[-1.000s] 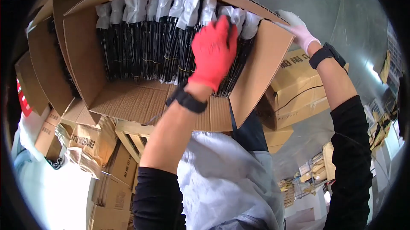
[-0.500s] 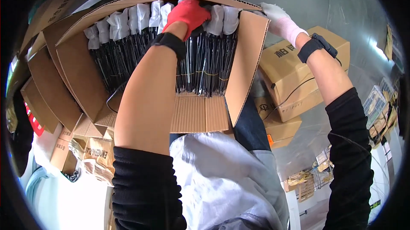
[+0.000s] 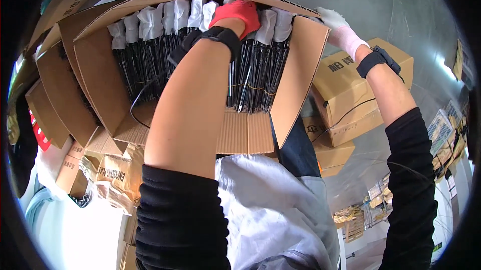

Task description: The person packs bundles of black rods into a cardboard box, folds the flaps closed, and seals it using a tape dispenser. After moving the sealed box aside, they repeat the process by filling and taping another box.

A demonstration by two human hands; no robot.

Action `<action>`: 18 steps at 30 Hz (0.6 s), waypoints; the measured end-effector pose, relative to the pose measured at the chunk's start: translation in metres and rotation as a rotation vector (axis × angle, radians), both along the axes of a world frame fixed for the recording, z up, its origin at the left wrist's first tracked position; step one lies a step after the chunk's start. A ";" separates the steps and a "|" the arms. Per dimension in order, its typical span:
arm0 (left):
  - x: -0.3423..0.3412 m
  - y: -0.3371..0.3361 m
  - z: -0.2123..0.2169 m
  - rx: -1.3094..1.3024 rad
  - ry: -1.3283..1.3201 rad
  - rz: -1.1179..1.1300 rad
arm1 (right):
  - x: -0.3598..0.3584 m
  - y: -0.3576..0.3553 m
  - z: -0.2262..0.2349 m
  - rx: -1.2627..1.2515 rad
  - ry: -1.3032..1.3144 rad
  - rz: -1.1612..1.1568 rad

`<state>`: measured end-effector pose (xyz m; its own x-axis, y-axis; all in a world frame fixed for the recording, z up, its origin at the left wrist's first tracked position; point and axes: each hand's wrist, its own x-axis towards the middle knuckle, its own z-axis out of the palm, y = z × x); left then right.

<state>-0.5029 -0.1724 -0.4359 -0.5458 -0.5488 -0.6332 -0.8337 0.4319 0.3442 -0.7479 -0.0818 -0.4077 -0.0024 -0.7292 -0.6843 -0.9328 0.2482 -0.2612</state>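
An open cardboard box [image 3: 298,79] is packed with a row of black rod bundles [image 3: 248,77], their far ends wrapped in white covers [image 3: 150,23] and some tied with thin bands. My left hand [image 3: 238,15], in a red glove, reaches down among the covers at the box's far side. Its fingers are hidden, so what they hold does not show. At the far right corner, my right hand [image 3: 338,28] in a white and pink glove grips the box's edge from outside, fingertips partly out of sight. A black strap sits on each wrist.
Closed cartons [image 3: 368,74] are stacked to the right of the box. More open cardboard flaps [image 3: 60,87] stand at left, above a crumpled brown paper bag [image 3: 117,174]. A thin black cable [image 3: 345,117] crosses the cartons toward my right wrist.
The whole scene has shifted slightly right in view, box and hands together. My left hand stays among the white covers, its wrist slightly turned, and my right hand remains at the box corner.
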 end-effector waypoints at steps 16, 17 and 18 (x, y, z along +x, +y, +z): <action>0.037 0.023 0.062 0.183 0.649 0.587 | -0.003 0.005 -0.004 -0.008 -0.086 -0.047; 0.039 0.039 0.064 0.114 0.750 0.808 | -0.003 0.004 -0.004 -0.027 -0.098 -0.045; 0.042 0.056 0.067 0.045 0.845 1.029 | -0.004 0.006 -0.005 -0.041 -0.109 -0.046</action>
<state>-0.4607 -0.1162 -0.3688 -0.1295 -0.9329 -0.3360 -0.2953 -0.2872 0.9112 -0.7521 -0.0755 -0.4131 0.0368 -0.7577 -0.6516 -0.8861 0.2767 -0.3718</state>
